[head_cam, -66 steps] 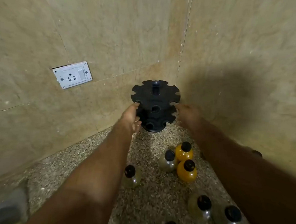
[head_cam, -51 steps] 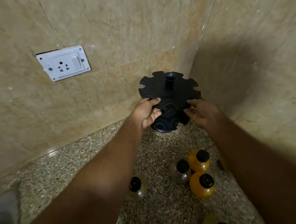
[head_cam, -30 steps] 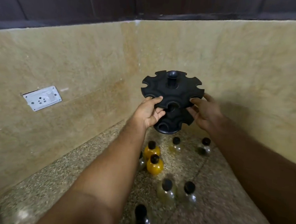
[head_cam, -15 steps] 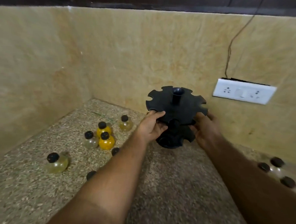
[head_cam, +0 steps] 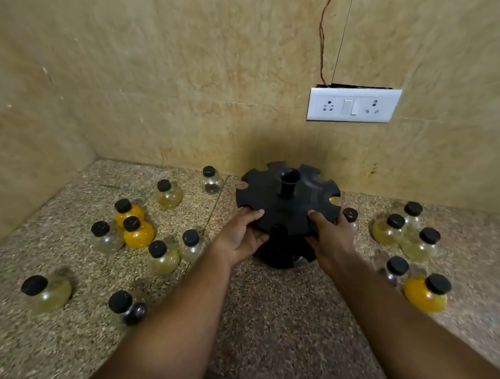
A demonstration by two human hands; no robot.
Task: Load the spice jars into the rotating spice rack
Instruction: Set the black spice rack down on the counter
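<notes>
The left hand point(head_cam: 241, 237) and right hand point(head_cam: 332, 241) grip the black spice rack point(head_cam: 288, 212). All spice jars point(head_cam: 138, 232) stand on the tabletop point(head_cam: 264, 322); it seems that none is loaded yet.

White switchboard point(head_cam: 353, 104) on beige wall point(head_cam: 162, 66)

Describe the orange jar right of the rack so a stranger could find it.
Start at the white wall socket, then drop to the jars right of the black spice rack. The orange jar sits nearest the camera; its neighbours are clear or pale yellow.
</notes>
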